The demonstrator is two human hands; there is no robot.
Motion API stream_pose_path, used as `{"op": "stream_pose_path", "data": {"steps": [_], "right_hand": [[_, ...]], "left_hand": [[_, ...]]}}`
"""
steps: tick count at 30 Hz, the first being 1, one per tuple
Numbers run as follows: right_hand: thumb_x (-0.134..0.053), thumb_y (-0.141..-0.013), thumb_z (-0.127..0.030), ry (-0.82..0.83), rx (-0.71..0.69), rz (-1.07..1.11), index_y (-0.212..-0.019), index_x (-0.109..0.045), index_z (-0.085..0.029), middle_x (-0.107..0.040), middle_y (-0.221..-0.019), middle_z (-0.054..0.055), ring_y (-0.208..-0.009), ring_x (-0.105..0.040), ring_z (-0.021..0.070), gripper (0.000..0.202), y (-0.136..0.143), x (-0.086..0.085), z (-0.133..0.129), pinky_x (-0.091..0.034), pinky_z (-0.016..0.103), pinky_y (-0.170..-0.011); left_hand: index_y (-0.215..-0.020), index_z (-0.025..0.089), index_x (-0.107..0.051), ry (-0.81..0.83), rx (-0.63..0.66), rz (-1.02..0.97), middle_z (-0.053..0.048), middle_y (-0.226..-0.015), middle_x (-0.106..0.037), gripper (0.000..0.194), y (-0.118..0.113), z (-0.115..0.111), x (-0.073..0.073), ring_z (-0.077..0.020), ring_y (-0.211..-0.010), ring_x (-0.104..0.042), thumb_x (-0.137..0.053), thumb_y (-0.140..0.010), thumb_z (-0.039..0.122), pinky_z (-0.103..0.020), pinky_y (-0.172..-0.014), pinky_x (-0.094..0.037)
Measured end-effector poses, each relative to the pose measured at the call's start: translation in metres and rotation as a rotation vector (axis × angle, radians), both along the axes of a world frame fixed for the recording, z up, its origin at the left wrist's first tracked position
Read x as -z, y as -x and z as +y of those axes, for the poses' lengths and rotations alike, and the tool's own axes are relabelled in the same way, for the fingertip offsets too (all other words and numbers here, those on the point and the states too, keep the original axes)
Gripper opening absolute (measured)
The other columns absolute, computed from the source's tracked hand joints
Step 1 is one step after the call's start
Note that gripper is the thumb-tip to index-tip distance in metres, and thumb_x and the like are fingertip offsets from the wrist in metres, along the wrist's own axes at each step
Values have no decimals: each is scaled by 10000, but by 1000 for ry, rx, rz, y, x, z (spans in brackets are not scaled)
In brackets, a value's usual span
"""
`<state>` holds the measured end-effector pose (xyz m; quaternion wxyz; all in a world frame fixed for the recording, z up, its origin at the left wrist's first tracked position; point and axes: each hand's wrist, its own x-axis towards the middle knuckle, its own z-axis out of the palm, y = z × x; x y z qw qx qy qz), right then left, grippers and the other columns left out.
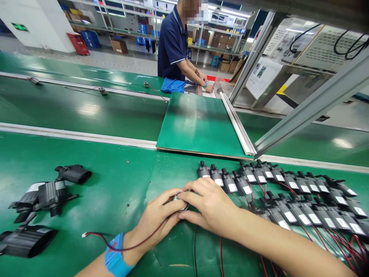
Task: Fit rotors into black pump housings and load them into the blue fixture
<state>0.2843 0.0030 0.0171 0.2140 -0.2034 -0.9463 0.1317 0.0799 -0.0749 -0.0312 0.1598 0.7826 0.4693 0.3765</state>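
My left hand (157, 215) and my right hand (209, 204) meet low in the middle of the view, fingers closed around a small round metal-rimmed part (181, 203). Most of that part is hidden by the fingers, so its kind is unclear. A thin red-and-black cable (138, 246) runs from the left fingers across the blue wristband (117, 254). It ends in a white connector (84, 234) left of the wrist. Below the right hand, a black wire and a red wire (221, 250) lie on the green work surface (115, 196).
On the right stand rows of black ribbed housings (302, 217) with white labels and red wires. Several similar black housings (53, 196) lie at left. Ahead, a raised green board (198, 125) adjoins a metal post (311, 111). Beyond it a co-worker (173, 46) handles parts.
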Motion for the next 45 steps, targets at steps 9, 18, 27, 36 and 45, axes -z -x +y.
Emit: {"op": "stream_pose_path", "data": {"steps": [9, 18, 27, 36, 45], "right_hand": [[-695, -882, -373, 108, 74, 131, -1109, -652, -216, -619, -1168, 80, -1004, -554, 230, 280, 1, 19, -5, -463, 394, -884], [-555, -959, -346, 853, 230, 628, -801, -575, -193, -499, -746, -29, -701, -490, 118, 221, -28, -16, -25, -429, 251, -670], [-471, -1041, -311, 105, 8, 300, -1253, -601, -182, -740, -947, 46, -888, -646, 146, 280, -165, 4, -148, -462, 271, -816], [-477, -1026, -353, -179, 322, 19, -1263, -587, -191, -721, -1027, 78, -953, -641, 178, 307, -211, 46, -136, -479, 330, -815], [-533, -771, -840, -403, 198, -137, -1460, -454, -221, -577, -1276, 145, -1123, -535, 275, 929, -204, 57, -28, -430, 425, -961]], "left_hand": [[-1121, 256, -606, 4, -23, 99, -80, -1286, -638, 276, -7, 4, -2, -197, -1148, -657, -511, -909, 107, -297, -968, -540], [-1099, 247, -437, 505, 30, -59, -26, -1079, -648, 362, -29, 1, -48, -183, -984, -661, -572, -783, 131, -307, -886, -525], [-1110, 267, -641, 502, 580, 289, 11, -1081, -666, 533, -91, 42, -75, -209, -995, -623, -617, -617, 66, -308, -907, -482], [-1185, 319, -681, 378, 775, 458, -46, -1297, -571, 552, -141, 65, -49, -254, -1166, -592, -708, -704, 48, -378, -1029, -468], [-1223, 304, -575, 267, 388, 289, -25, -1152, -669, 445, -123, 48, -7, -234, -1034, -653, -730, -822, 189, -380, -920, -527]]}}
